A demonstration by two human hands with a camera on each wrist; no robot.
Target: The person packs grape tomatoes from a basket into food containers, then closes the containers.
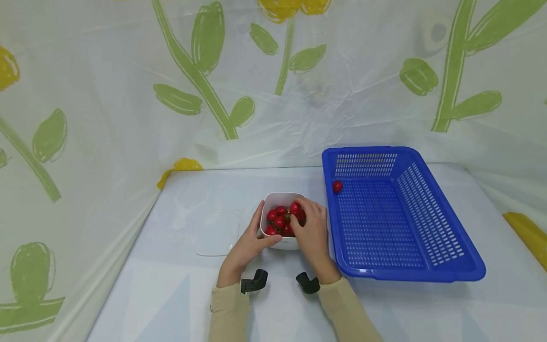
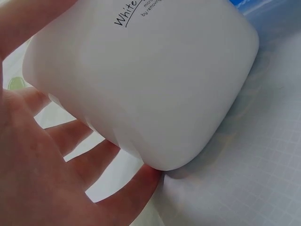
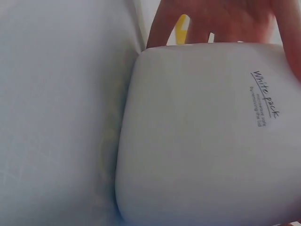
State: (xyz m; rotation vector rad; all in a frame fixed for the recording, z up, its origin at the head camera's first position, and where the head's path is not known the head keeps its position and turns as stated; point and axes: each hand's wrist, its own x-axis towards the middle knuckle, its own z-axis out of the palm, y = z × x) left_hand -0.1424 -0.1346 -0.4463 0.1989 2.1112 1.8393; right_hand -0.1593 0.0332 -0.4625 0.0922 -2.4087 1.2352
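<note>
I see a white tub (image 1: 282, 223) with black lettering on its side, full of red cherry tomatoes (image 1: 282, 219). One more red tomato (image 1: 337, 186) lies in the bright blue basket (image 1: 427, 237), whose walls and floor carry a pattern of slots. My worktop (image 1: 171, 285) is pale blue-white. The backdrop sheet (image 1: 107, 95) is whitish, printed with green stems and leaves and yellow flowers. My sleeves (image 1: 228, 313) are beige, my wrist mounts (image 1: 254, 281) black.

Smooth matt plastic container (image 1: 283, 202); perforated glossy plastic basket (image 1: 444, 237).
</note>
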